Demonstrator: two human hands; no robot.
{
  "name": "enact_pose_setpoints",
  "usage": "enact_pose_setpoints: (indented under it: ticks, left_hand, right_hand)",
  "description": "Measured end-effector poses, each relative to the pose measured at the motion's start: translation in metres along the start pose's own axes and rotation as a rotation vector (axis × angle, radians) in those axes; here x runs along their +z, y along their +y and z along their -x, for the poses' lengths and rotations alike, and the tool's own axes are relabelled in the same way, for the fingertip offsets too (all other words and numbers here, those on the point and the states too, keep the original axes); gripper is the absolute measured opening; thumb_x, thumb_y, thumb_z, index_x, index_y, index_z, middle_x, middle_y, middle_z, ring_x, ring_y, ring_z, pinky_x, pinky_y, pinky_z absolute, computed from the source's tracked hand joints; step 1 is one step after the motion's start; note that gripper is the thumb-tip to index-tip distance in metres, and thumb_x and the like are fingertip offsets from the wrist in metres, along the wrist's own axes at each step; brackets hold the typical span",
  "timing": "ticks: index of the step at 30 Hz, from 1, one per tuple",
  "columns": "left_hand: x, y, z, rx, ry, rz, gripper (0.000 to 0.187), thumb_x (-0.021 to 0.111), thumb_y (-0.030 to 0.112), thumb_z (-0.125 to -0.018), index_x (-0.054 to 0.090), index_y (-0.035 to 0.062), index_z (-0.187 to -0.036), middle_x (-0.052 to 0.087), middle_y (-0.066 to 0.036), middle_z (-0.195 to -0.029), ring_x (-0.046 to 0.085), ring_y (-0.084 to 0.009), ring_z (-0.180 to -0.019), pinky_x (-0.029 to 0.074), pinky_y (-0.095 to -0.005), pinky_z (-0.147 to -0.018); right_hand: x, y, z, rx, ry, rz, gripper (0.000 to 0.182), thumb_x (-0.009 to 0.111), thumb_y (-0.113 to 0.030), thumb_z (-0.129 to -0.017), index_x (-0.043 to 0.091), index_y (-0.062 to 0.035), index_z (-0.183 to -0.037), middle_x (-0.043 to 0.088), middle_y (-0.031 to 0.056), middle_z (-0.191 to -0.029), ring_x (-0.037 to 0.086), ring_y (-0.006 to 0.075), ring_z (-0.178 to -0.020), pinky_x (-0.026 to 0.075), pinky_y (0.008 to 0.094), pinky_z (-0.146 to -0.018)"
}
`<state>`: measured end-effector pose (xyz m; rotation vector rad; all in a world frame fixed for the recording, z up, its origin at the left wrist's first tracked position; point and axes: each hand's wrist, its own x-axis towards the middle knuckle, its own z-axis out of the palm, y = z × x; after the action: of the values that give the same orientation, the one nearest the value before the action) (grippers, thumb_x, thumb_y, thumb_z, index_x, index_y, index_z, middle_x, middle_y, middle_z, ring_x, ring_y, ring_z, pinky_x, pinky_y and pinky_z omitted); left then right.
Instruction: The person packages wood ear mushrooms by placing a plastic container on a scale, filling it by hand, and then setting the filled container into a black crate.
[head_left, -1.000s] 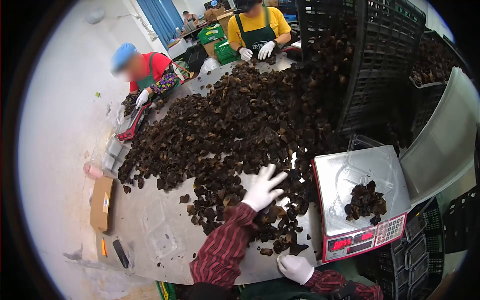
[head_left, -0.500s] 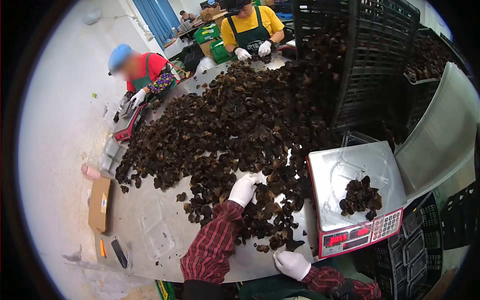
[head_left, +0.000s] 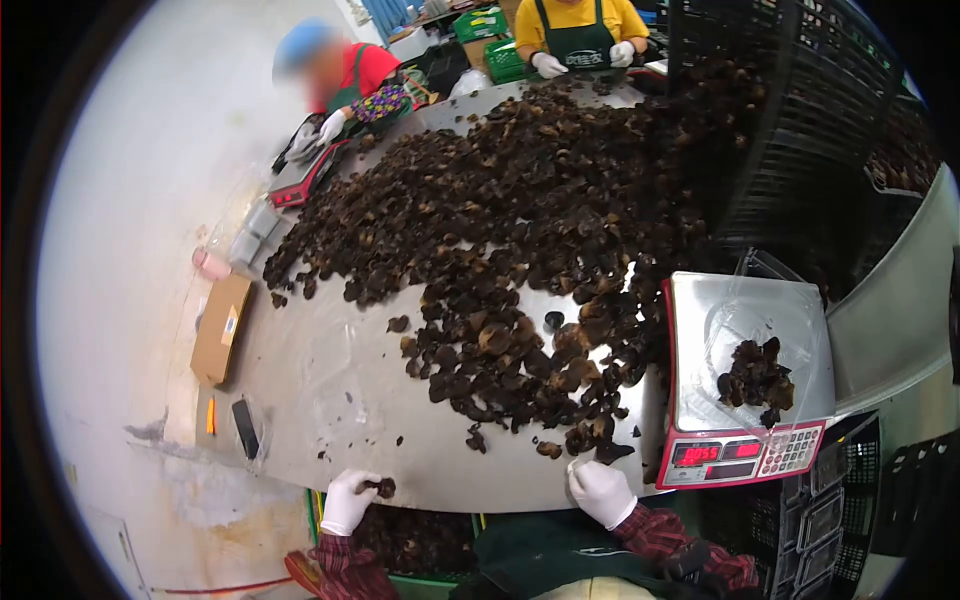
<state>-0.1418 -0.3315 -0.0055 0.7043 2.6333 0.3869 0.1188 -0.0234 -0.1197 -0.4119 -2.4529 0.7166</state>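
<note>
At the table's near edge on the left, my white-gloved left hand [head_left: 347, 503] pinches a small piece of dark wood ear fungus [head_left: 384, 488]. My right hand [head_left: 603, 494], gloved too, rests closed on the edge; what its fingers hold, if anything, is hidden. Just beyond it lie a few loose pieces at the tip of the big wood ear heap [head_left: 500, 220]. Right of that hand stands a red-and-silver scale [head_left: 690, 420] with red digits lit. On its pan a clear plastic box [head_left: 705, 340] contains a small clump of wood ears [head_left: 757, 380].
Black crates [head_left: 790, 140] stand at the right, beside a curved pale sheet [head_left: 890, 310]. A cardboard box [head_left: 222, 330], a dark phone-like object [head_left: 245, 428] and an orange item [head_left: 211, 415] lie left. Two co-workers [head_left: 375, 85] [head_left: 585, 40] work across the steel table [head_left: 330, 400].
My left hand has left the heap and come back to the near edge on the left, with a fungus piece in its fingers. My right hand stays by the scale. The view has shifted.
</note>
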Motion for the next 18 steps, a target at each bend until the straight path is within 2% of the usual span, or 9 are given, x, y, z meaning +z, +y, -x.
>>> enact_pose_setpoints:
  ticks: [1, 3, 4, 6, 8, 10, 12, 14, 18]
  left_hand:
    - [0.009, -0.019, 0.015, -0.018, 0.002, 0.003, 0.027, 0.07, 0.001, -0.072, 0.069, 0.0075, -0.098, 0.065, -0.012, -0.094, 0.065, -0.025, -0.089, 0.052, -0.0317, -0.078]
    - [0.025, -0.044, 0.032, 0.01, 0.187, -0.306, 0.039, 0.072, 0.005, -0.072, 0.067, 0.0117, -0.11, 0.064, -0.015, -0.105, 0.061, -0.0295, -0.099, 0.05, -0.0368, -0.087]
    - [0.028, -0.034, 0.028, 0.0, 0.185, -0.302, 0.039, 0.072, 0.005, -0.072, 0.067, 0.0117, -0.11, 0.064, -0.015, -0.105, 0.061, -0.0295, -0.099, 0.05, -0.0368, -0.087]
    - [0.041, 0.001, 0.002, 0.128, 0.289, -0.08, 0.046, 0.071, 0.009, -0.074, 0.063, 0.0137, -0.119, 0.059, -0.017, -0.119, 0.056, -0.033, -0.109, 0.046, -0.0399, -0.094]
    - [0.064, 0.043, -0.028, 0.337, 0.294, 0.025, 0.044, 0.07, 0.012, -0.076, 0.063, 0.0131, -0.119, 0.056, -0.017, -0.126, 0.056, -0.0347, -0.111, 0.046, -0.04, -0.095]
    - [0.079, 0.109, -0.054, 0.553, 0.346, 0.025, 0.046, 0.07, 0.02, -0.078, 0.061, 0.017, -0.123, 0.047, -0.017, -0.137, 0.045, -0.0369, -0.125, 0.036, -0.0463, -0.104]
    - [0.099, 0.16, -0.071, 0.493, 0.349, -0.079, 0.054, 0.068, 0.035, -0.08, 0.055, 0.024, -0.131, 0.036, -0.018, -0.145, 0.028, -0.0389, -0.137, 0.021, -0.0565, -0.11]
    - [0.137, 0.187, -0.09, 0.498, 0.206, -0.142, 0.063, 0.064, 0.048, -0.079, 0.047, 0.031, -0.137, 0.027, -0.02, -0.15, 0.017, -0.0404, -0.14, 0.01, -0.0624, -0.11]
    - [0.147, 0.211, -0.076, 0.634, 0.069, -0.167, 0.063, 0.066, 0.05, -0.078, 0.046, 0.0349, -0.137, 0.028, -0.019, -0.149, 0.024, -0.0441, -0.136, 0.018, -0.0665, -0.106]
  right_hand:
    - [-0.001, -0.001, -0.001, -0.024, 0.016, 0.003, 0.017, 0.061, -0.012, -0.085, 0.052, -0.0085, -0.072, 0.047, 0.0075, -0.059, 0.054, 0.0247, -0.051, 0.044, 0.0374, -0.047]
    - [0.001, 0.001, -0.001, -0.039, 0.032, -0.006, 0.017, 0.061, -0.012, -0.085, 0.052, -0.0086, -0.072, 0.047, 0.0074, -0.059, 0.054, 0.0245, -0.051, 0.044, 0.0373, -0.047]
    - [0.002, 0.002, 0.0, -0.045, 0.057, -0.006, 0.016, 0.061, -0.011, -0.085, 0.052, -0.0086, -0.072, 0.047, 0.0072, -0.059, 0.054, 0.0243, -0.051, 0.044, 0.0372, -0.047]
    - [0.005, 0.003, 0.001, -0.042, 0.052, -0.005, 0.016, 0.061, -0.011, -0.085, 0.052, -0.0086, -0.072, 0.047, 0.0071, -0.059, 0.054, 0.024, -0.052, 0.044, 0.037, -0.047]
    - [0.004, 0.002, 0.002, -0.046, 0.046, 0.028, 0.016, 0.062, -0.011, -0.085, 0.052, -0.0087, -0.072, 0.047, 0.0071, -0.059, 0.054, 0.0238, -0.052, 0.044, 0.0369, -0.047]
    - [0.004, 0.002, 0.001, -0.047, 0.047, 0.033, 0.016, 0.062, -0.011, -0.085, 0.052, -0.0088, -0.072, 0.047, 0.007, -0.059, 0.053, 0.0238, -0.052, 0.044, 0.0368, -0.047]
    - [0.002, 0.001, 0.001, -0.049, 0.048, 0.041, 0.016, 0.062, -0.011, -0.085, 0.052, -0.0089, -0.072, 0.046, 0.007, -0.059, 0.053, 0.0237, -0.052, 0.044, 0.0368, -0.047]
    - [0.001, -0.001, 0.0, -0.04, 0.031, 0.074, 0.017, 0.062, -0.012, -0.085, 0.052, -0.009, -0.072, 0.047, 0.0071, -0.06, 0.054, 0.0236, -0.052, 0.044, 0.0367, -0.047]
    - [0.003, 0.003, 0.003, -0.064, 0.007, 0.068, 0.013, 0.063, -0.011, -0.084, 0.054, -0.0085, -0.074, 0.049, 0.0071, -0.061, 0.055, 0.0234, -0.053, 0.046, 0.0362, -0.048]
